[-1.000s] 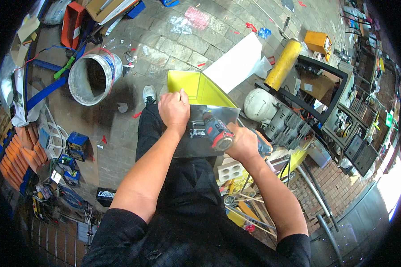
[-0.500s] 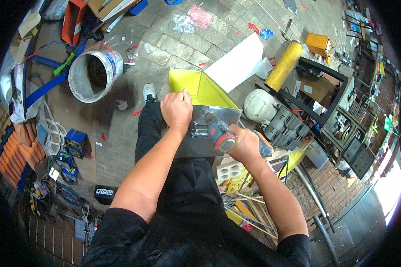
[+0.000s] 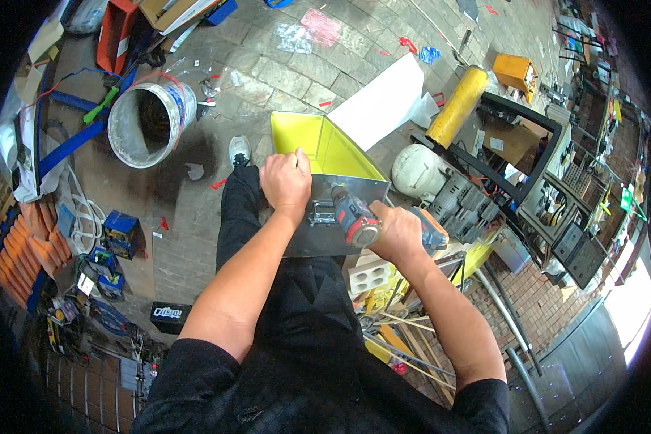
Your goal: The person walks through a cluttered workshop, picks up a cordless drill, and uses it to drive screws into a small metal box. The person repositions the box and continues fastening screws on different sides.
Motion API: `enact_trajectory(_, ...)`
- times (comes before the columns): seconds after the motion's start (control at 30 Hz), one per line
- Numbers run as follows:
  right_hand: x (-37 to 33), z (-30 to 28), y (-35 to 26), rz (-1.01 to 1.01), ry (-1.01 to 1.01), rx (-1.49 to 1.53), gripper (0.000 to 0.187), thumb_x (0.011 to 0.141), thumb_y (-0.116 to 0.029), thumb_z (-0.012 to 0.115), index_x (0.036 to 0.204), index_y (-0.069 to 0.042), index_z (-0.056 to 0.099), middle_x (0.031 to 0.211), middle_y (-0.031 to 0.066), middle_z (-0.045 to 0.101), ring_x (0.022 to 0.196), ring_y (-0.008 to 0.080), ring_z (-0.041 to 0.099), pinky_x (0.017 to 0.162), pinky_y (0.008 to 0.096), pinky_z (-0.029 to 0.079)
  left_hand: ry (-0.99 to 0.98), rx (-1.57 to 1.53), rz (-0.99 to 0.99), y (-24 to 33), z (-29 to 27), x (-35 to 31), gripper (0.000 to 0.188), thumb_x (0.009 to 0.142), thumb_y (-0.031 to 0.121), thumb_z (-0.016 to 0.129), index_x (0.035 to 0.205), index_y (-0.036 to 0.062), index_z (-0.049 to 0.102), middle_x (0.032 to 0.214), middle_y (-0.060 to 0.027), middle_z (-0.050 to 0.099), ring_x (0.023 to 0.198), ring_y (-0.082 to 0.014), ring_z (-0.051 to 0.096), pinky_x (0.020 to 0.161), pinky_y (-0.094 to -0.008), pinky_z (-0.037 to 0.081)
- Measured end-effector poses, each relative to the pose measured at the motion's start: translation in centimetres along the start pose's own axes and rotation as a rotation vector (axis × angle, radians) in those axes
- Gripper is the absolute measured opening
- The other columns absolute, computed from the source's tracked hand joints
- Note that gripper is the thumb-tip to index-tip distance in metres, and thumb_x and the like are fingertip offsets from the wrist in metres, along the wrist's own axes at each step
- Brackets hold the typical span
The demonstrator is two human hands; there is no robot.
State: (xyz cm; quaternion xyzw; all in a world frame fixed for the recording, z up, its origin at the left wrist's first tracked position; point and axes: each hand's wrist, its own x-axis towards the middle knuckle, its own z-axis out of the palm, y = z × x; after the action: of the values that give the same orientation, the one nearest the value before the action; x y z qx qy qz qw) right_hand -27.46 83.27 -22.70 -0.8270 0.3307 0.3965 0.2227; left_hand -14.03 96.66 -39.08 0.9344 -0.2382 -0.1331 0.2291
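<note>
A sheet-metal box [image 3: 354, 152], bright yellow inside with a grey outer panel [image 3: 296, 242], stands tilted in front of my legs. My left hand [image 3: 286, 181] is closed over the panel's upper edge. In my right hand [image 3: 398, 233] is a cordless drill [image 3: 356, 219], held by its grip, with its battery sticking out past the hand. The drill's nose points at the upper part of the grey panel; whether the bit touches it is too small to tell. A metal latch or handle [image 3: 322, 213] sits on that panel, between my hands.
A white bucket [image 3: 146, 124] lies to the left. A white sheet [image 3: 383, 101] is beyond the box. On the right are a compressor [image 3: 416, 172], a yellow cylinder [image 3: 457, 106] and a black frame [image 3: 557, 130]. A perforated block [image 3: 369, 277] and wooden strips [image 3: 409, 340] lie near my right forearm.
The drill's battery end has shifted slightly to the right, while its nose stays at nearly the same spot on the panel. My left hand keeps its hold on the box.
</note>
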Motion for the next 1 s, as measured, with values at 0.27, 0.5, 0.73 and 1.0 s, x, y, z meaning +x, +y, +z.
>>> enact_trajectory(0.27,0.22,0.02,-0.33,-0.011,0.064,0.039,0.032,0.078,-0.039,0.078,0.087,-0.010,0.067,0.076,0.0219,0.070,0.078,0.0428,0.070,0.069,0.0511,0.055,-0.028,-0.012,-0.031,-0.33,-0.18,0.31,0.036,0.094,0.026,0.064,0.064,0.0086,0.063,0.072,-0.0091,0.066,0.081,-0.0315,0.064,0.074,-0.0473,0.048)
enact_trajectory(0.5,0.17,-0.39,-0.21,0.011,-0.030,-0.032,0.030,0.079,-0.032,0.077,0.095,-0.010,0.065,0.081,0.0205,0.072,0.082,0.0399,0.073,0.072,0.0504,0.057,0.006,-0.047,0.002,0.04,-0.07,-0.11,0.038,0.097,0.025,0.062,0.063,0.0073,0.059,0.070,-0.0100,0.064,0.079,-0.0329,0.063,0.071,-0.0485,0.046)
enact_trajectory(0.73,-0.06,-0.07,-0.33,0.019,-0.019,-0.018,0.031,0.079,-0.033,0.078,0.095,-0.011,0.064,0.081,0.0198,0.072,0.082,0.0395,0.073,0.072,0.0502,0.057,-0.018,-0.035,-0.005,-0.10,-0.04,-0.04,0.039,0.097,0.026,0.062,0.063,0.0070,0.059,0.071,-0.0105,0.065,0.079,-0.0333,0.063,0.071,-0.0493,0.046)
enact_trajectory(1.0,0.14,-0.14,-0.33,0.012,-0.016,-0.011,0.031,0.078,-0.033,0.078,0.095,-0.011,0.065,0.081,0.0198,0.072,0.082,0.0398,0.073,0.073,0.0503,0.057,-0.003,-0.043,-0.008,-0.18,-0.07,0.11,0.039,0.097,0.026,0.062,0.064,0.0070,0.059,0.071,-0.0108,0.064,0.079,-0.0330,0.063,0.072,-0.0489,0.047)
